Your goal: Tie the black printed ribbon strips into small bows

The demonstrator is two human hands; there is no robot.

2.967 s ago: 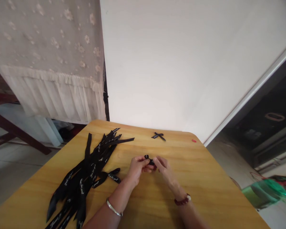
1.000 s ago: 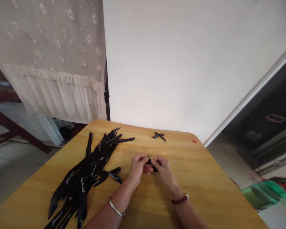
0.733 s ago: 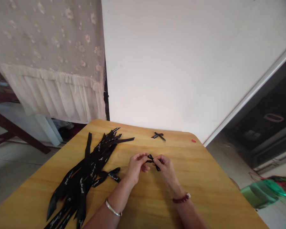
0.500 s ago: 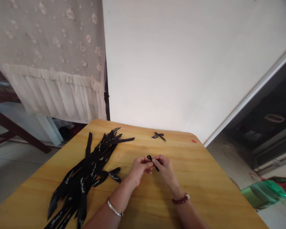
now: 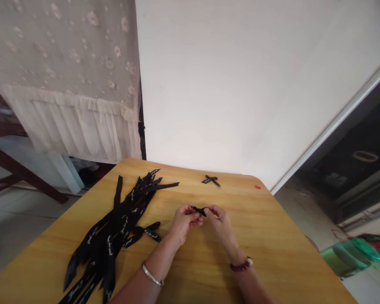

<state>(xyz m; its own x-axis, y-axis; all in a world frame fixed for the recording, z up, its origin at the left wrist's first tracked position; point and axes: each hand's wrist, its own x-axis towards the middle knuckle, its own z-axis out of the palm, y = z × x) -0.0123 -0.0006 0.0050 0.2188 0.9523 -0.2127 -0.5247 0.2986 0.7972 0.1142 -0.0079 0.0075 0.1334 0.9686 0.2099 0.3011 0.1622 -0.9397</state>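
Between my two hands is a small black ribbon bow point(image 5: 199, 210), held just above the wooden table point(image 5: 259, 236). My left hand point(image 5: 185, 219) pinches its left side, fingers closed. On its right side, the thumb and fingers of my right hand point(image 5: 218, 217) are closed too. Parts of the bow are hidden behind the fingertips. To the left lies a pile of black ribbon strips point(image 5: 123, 219) with white script printed on them. A looped piece of ribbon point(image 5: 150, 231) rests at the pile's right edge. Beyond my hands sits another black bow point(image 5: 211, 180).
A small red piece point(image 5: 257, 187) lies near the table's far right corner. Behind the table stands a white panel point(image 5: 209, 84), with a lace curtain point(image 5: 76, 105) to its left. A green translucent container point(image 5: 351, 255) is on the floor at right.
The bow between my fingers has turned from slanting downward to lying more level. My hands have moved slightly apart, with more of the ribbon showing between them.
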